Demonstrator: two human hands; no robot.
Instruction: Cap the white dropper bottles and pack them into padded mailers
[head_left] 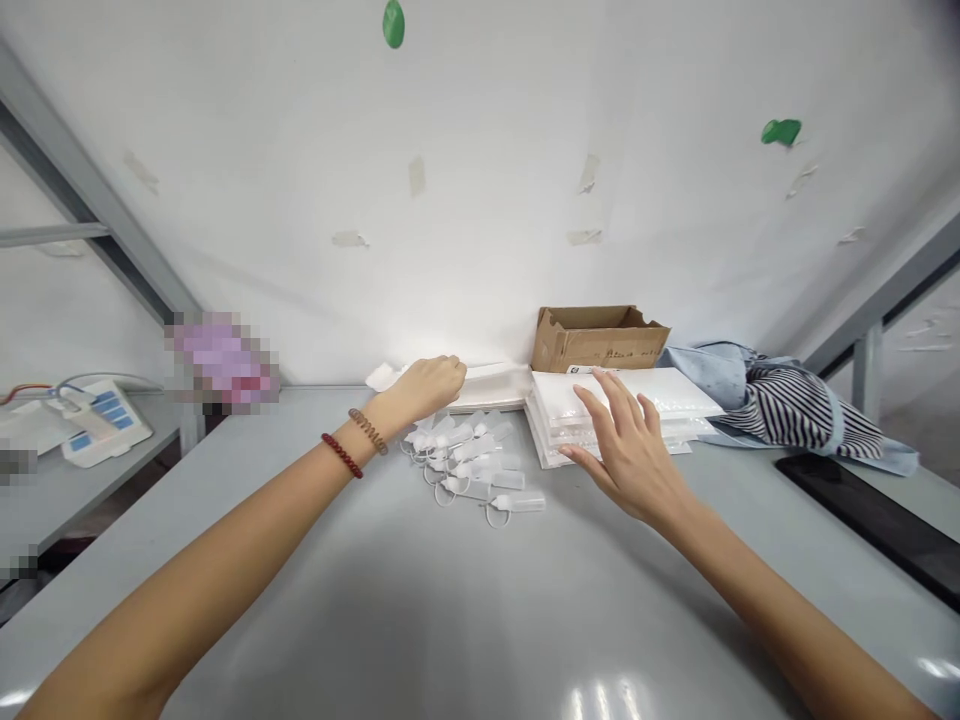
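Note:
My left hand (429, 386), with two bracelets at its wrist, is closed just above a heap of small clear squeeze bottles (469, 462) with white caps and looped straps. Its fingers curl away from me, so what they hold, if anything, is hidden. A crumpled white piece (382, 377) shows beside that hand, and flat white packaging (491, 385) lies behind it. My right hand (630, 445) is spread, fingers apart, in front of a stack of white padded bags (559, 400). Whether its fingertips touch the top bag I cannot tell.
An open cardboard box (592, 345) stands behind the bags against the wall. To the right are a blue and striped cloth bundle (787, 405) and a long black object (870, 515). A white device with blue buttons (109, 420) sits on the left-hand surface.

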